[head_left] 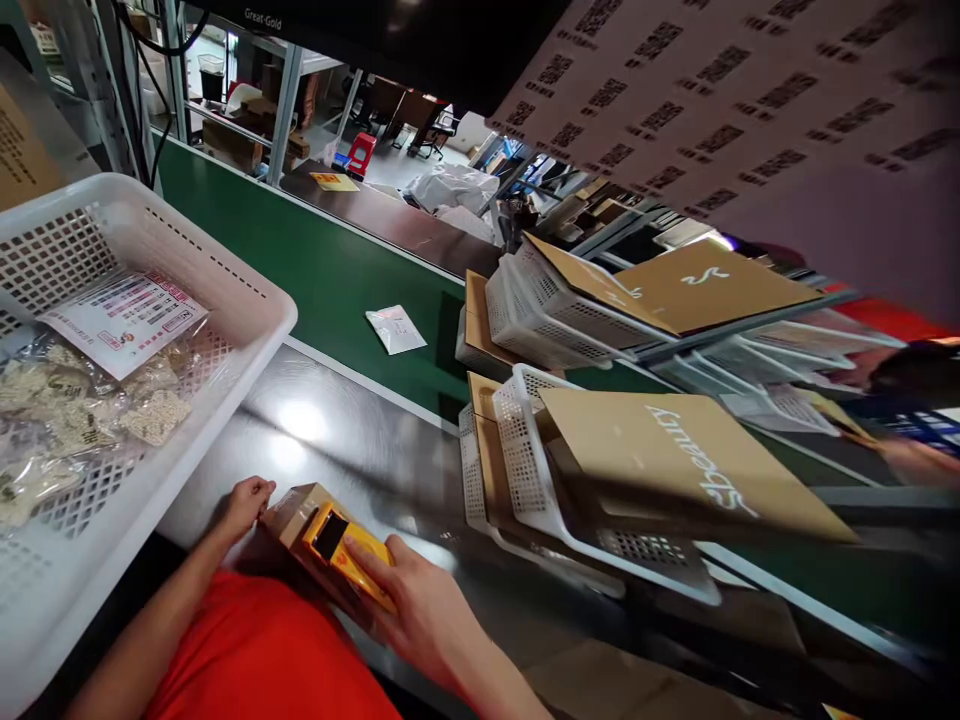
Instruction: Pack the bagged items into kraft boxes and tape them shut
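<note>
My right hand (427, 600) is wrapped round a yellow handheld tool (358, 572) with a dark window at its front; its exact kind I cannot tell. The tool lies over a small brown cardboard box (294, 512) at the near edge of the metal bench (360, 445). At the box's left end, my left hand (247, 507) has its fingers curled together, close to the box corner. Whether they pinch anything is too small to make out. Part of the box is hidden behind the tool and my right hand.
A white basket (259, 345) with clear bags and a printed sheet stands left. Beyond the bench runs a green belt (330, 285) bearing a small white packet (396, 330). Stacked white baskets (525, 455) with cardboard (675, 460) occupy the right. A code-printed sheet (675, 95) hangs overhead.
</note>
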A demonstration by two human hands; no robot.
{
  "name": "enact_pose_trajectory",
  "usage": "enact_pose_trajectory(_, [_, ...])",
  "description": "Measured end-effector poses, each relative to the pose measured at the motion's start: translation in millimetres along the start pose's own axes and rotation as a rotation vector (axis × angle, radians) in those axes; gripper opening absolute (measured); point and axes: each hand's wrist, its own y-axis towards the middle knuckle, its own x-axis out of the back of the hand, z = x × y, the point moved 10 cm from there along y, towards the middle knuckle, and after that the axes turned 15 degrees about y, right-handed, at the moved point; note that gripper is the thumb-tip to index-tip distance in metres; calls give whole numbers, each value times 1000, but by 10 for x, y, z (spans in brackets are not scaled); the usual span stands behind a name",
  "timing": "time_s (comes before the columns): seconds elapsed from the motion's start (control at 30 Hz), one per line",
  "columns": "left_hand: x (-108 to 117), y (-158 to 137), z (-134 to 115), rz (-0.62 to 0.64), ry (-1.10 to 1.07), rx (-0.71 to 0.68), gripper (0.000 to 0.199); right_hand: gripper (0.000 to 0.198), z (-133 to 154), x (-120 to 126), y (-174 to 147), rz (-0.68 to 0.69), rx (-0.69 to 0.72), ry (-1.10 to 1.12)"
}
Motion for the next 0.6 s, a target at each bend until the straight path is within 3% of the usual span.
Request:
enact_pose_trajectory(0.2, [-250,-41,42,12,135,-69,27,62,34,61,-7,-63,6,-6])
enact_pose_trajectory(0.47, [7,69,1,19,266,-22,44,57,13,72,-48,-181,66,-4])
enact_pose_trajectory(0.6, [-31,44,-109,16,365,-71,42,53,37,89,-76,-219,80,0])
